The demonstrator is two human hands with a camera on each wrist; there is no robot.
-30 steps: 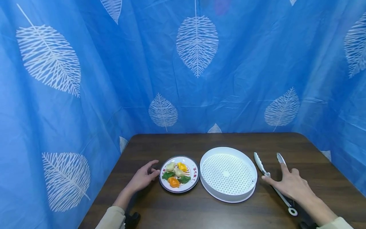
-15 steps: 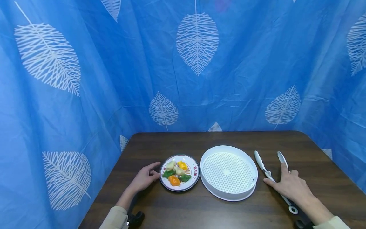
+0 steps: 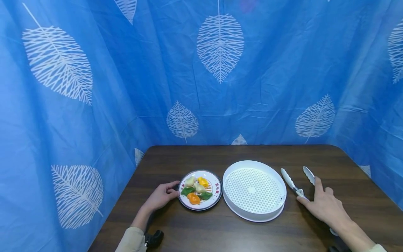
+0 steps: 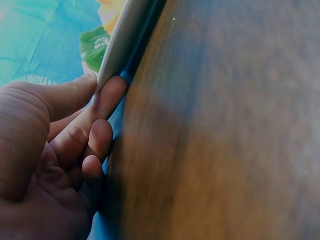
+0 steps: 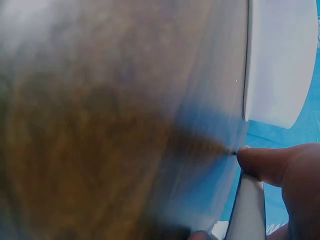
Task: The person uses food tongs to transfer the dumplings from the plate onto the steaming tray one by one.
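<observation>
A white plate [image 3: 210, 202] with a dark rim bears several dumpling-shaped pieces [image 3: 193, 198] in pale, yellow, orange and green. My left hand [image 3: 158, 196] pinches the plate's left edge. In the left wrist view the thumb lies on top of the plate [image 4: 120, 50], with a finger under the rim. On the right, my right hand [image 3: 329, 207] grips a pair of tongs [image 3: 288, 178] from above, thumb at one arm and index finger at the other. Their tips are spread and point away from me; the palm covers most of the handle. The right wrist view shows the thumb against a pale tong arm [image 5: 248, 210].
Between plate and tongs stands a round white steamer tray [image 3: 261, 217] with a perforated bottom, close to the plate's right edge. All of it is on a dark wooden table [image 3: 189, 231]. A blue curtain [image 3: 151, 87] with white leaves hangs behind and at the sides.
My left hand has come in to the plate and taken its rim. The right hand has closed in on the tongs, whose tips stand nearer together. The head view has shifted slightly.
</observation>
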